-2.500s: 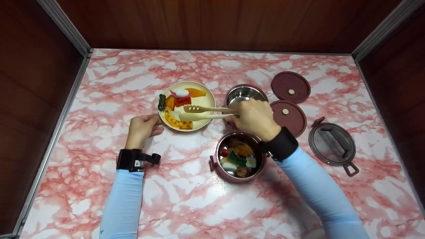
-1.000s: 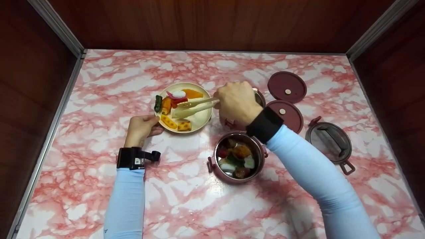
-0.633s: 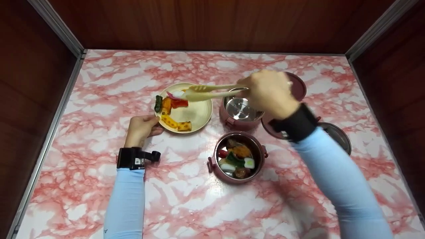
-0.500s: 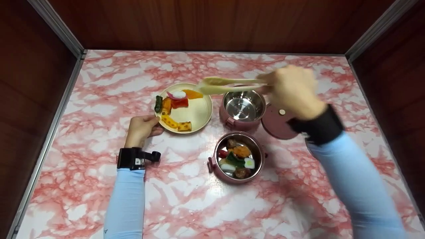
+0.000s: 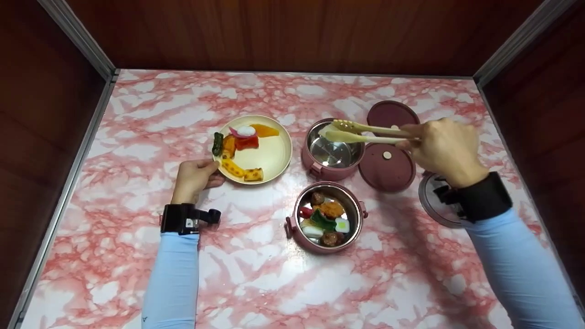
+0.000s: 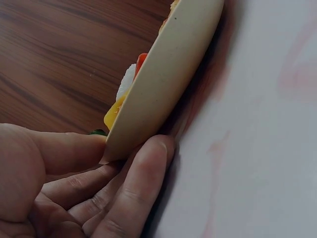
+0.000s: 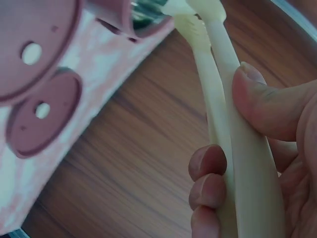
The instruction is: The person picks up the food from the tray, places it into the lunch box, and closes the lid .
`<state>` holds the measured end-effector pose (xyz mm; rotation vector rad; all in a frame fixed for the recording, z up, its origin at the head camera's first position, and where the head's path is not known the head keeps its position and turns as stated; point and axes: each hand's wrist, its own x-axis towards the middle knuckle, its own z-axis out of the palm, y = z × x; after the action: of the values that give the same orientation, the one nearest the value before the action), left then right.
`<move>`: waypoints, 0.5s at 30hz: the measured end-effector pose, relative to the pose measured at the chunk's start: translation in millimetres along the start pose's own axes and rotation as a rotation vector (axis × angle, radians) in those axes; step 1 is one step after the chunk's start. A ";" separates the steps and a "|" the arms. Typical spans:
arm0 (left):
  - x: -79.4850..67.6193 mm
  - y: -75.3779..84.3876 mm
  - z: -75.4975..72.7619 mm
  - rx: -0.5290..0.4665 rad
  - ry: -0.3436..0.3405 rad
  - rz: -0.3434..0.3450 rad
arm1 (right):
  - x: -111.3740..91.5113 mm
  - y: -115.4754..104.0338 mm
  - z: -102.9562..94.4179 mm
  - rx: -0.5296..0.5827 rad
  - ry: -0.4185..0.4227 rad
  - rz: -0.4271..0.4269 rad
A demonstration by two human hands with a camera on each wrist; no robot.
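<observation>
Right hand (image 5: 445,148) clamped round tongs (image 5: 370,139); tips over far pot (image 5: 338,173), a pale piece (image 7: 177,7) at their ends — likely light and thin, perhaps slippery; best held mid-body. Left hand (image 5: 194,178), well apart, pinches plate (image 5: 270,155) at near-left rim — looks stiff, probably light; rim the sensible hold.
</observation>
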<state>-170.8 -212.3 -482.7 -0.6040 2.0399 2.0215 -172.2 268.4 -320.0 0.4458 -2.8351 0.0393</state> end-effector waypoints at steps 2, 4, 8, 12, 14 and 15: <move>0.0 -0.5 0.0 0.003 0.004 0.003 | -1.2 0.3 8.7 0.004 -0.006 0.015; 0.1 -1.0 0.0 0.008 0.006 0.001 | -1.5 0.1 16.5 0.007 -0.012 0.028; -0.1 -0.4 -0.5 0.018 0.000 0.005 | -1.3 0.2 30.6 0.011 -0.011 0.035; -1.0 0.9 -0.6 0.020 -0.006 0.008 | -1.7 1.2 41.5 -0.002 0.017 0.011; -1.7 1.4 -0.7 0.019 -0.008 0.006 | -1.7 1.5 45.1 -0.006 0.027 -0.001; -1.9 1.6 -0.8 0.020 -0.009 0.004 | -1.6 1.5 46.2 -0.005 0.031 -0.005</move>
<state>-169.7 -212.9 -480.5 -0.5863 2.0548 2.0002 -183.2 267.1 -364.9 0.4478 -2.8026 0.0382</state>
